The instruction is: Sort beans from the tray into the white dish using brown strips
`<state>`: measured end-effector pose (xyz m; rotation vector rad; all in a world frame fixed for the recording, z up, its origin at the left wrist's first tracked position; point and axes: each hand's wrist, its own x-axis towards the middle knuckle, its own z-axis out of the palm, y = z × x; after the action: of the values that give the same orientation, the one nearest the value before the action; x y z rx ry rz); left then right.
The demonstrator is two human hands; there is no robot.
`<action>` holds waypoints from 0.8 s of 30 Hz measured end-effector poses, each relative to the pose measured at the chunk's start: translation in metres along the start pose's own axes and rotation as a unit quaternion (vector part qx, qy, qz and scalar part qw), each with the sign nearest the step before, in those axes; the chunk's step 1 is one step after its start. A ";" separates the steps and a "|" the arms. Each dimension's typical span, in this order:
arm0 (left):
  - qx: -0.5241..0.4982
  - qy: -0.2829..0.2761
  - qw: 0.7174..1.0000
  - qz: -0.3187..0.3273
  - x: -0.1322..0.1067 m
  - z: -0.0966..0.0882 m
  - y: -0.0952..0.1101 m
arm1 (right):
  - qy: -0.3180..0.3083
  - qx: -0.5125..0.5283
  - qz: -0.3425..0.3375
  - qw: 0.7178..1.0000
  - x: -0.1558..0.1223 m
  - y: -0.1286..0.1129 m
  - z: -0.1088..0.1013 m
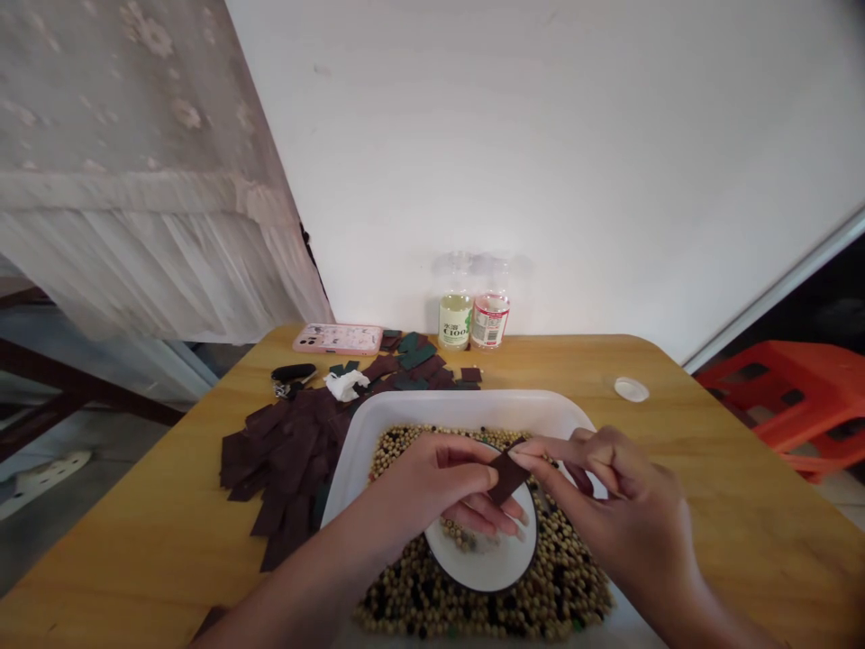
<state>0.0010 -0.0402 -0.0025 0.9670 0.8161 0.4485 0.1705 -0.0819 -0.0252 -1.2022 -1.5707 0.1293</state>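
Note:
Both my hands hover over a white tray (pixel 405 410) filled with pale and dark beans (pixel 541 599). Between them they pinch a small dark maroon packet (pixel 508 476): my left hand (pixel 432 482) grips its left end with thumb and fingers, my right hand (pixel 608 496) holds its upper right end. Beneath the packet a small white bowl (pixel 493 563) sits in the beans with a few beans inside it.
A heap of dark maroon and green packets (pixel 297 451) lies left of the tray on the wooden table (pixel 743 505). At the back stand two bottles (pixel 473 315), a pink phone (pixel 338 338), a black key fob (pixel 292 373), crumpled white paper (pixel 344 385) and a white cap (pixel 631 389). An orange stool (pixel 797 397) is right.

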 end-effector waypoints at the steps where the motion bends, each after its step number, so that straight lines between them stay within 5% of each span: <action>1: -0.006 0.001 1.000 0.003 0.000 0.000 0.000 | -0.004 -0.004 -0.009 1.000 0.000 0.000 0.000; 24: -0.038 0.029 0.999 0.028 0.001 0.003 0.002 | 0.003 -0.068 -0.080 0.994 -0.002 -0.004 0.000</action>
<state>0.0035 -0.0405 -0.0004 0.9119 0.8198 0.5530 0.1681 -0.0854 -0.0236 -1.1745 -1.6842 -0.0872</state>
